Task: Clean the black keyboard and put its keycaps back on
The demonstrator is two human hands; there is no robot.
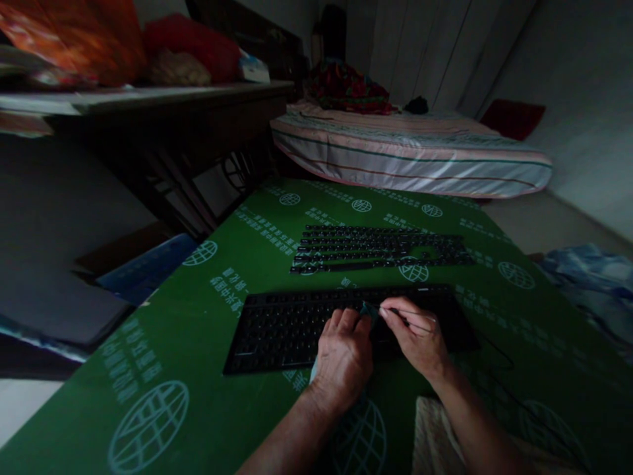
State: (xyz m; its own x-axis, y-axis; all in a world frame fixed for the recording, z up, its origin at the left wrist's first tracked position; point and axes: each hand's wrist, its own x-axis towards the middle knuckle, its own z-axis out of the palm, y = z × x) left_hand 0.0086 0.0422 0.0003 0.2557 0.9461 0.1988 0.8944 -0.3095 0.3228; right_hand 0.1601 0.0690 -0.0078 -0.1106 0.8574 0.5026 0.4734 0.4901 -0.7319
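Observation:
A black keyboard (281, 330) lies on the green board in front of me. Its right part looks flat and dark, without visible keycaps. My left hand (343, 359) rests over the keyboard's middle, fingers curled on a blue-green cloth (368, 310) that also peeks out at the wrist side. From the right, my right hand (415, 336) pinches a thin, dark, rod-like tool (408, 312), its tip pointing left to the cloth by my left fingers. Beyond the keyboard, loose black keycaps (346, 245) are laid out in rows like a keyboard layout.
The green printed board (163, 343) carries everything. A thin cable (499, 349) runs from the keyboard's right side. A beige cloth (435, 435) lies near my right forearm. Beyond are a bed (410, 155) and, left, a table (148, 99) with an orange bag (84, 39).

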